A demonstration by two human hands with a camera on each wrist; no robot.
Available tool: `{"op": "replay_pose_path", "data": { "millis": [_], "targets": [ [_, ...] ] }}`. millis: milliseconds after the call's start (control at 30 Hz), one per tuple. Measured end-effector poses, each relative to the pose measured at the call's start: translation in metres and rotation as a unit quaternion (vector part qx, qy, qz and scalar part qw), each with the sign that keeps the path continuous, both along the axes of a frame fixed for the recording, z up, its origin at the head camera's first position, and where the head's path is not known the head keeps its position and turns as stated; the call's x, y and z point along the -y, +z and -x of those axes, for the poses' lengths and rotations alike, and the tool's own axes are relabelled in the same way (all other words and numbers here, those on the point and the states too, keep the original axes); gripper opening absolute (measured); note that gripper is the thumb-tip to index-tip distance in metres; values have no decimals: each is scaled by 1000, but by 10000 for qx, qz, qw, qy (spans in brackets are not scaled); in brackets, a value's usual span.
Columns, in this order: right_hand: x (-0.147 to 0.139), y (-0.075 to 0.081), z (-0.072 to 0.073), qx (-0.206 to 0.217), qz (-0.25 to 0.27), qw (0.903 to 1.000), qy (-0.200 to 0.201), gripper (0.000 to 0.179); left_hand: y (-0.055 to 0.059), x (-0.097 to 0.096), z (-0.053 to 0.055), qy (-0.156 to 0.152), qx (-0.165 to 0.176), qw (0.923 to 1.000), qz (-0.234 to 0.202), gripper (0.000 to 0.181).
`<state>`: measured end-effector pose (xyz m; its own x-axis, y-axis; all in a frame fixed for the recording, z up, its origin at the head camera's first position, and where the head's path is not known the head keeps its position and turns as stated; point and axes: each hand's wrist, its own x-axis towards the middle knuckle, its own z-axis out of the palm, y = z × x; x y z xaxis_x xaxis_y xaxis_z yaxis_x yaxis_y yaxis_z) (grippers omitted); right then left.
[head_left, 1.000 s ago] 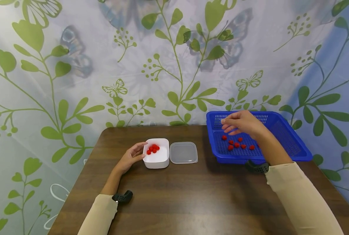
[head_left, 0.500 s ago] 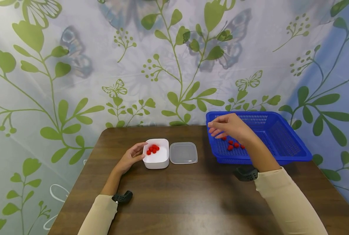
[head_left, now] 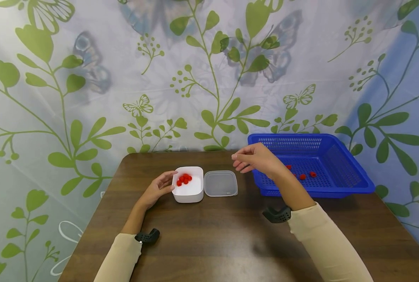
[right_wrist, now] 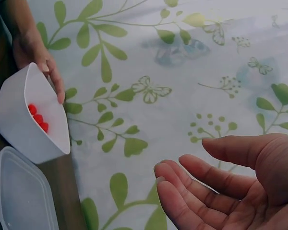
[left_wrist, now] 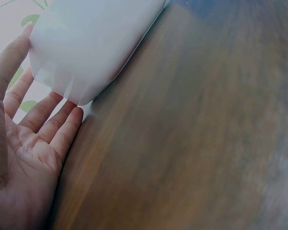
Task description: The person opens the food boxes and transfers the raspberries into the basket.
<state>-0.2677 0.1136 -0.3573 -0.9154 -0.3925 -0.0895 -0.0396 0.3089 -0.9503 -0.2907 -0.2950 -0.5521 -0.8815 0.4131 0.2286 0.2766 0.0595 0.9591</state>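
Note:
A white square box [head_left: 191,197] stands on the table with several small red raspberry-like pieces [head_left: 185,178] inside, grouped toward its left. My left hand [head_left: 158,187] rests against the box's left side, fingers and thumb spread along it. In the left wrist view, extended fingertips [left_wrist: 75,111] touch the box wall. My right hand [head_left: 255,158] is in the air just left of the blue basket [head_left: 350,164], overlapping its left end. The right wrist view shows its thumb apart from gently bent fingers [right_wrist: 216,179], with nothing seen between them. More red pieces [head_left: 302,177] lie in the basket, some hidden by the right forearm.
A translucent lid [head_left: 220,184] lies flat against the box's right side, between box and basket. Behind the brown wooden table [head_left: 202,239] hangs a leaf-and-butterfly patterned cloth [head_left: 209,78], close to the table's far edge.
My right hand has moved left from over the blue basket to beyond its left edge, uncovering red pieces on the basket's right side. The left hand, box and lid stay put.

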Motion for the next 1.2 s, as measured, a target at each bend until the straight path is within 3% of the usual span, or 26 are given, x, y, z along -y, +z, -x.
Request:
{"op": "replay_pose_path", "data": {
  "millis": [1200],
  "targets": [
    [80, -37, 16, 252, 8, 9990, 357, 22, -2, 2, 4, 90, -35, 10000, 18, 56]
  ]
}}
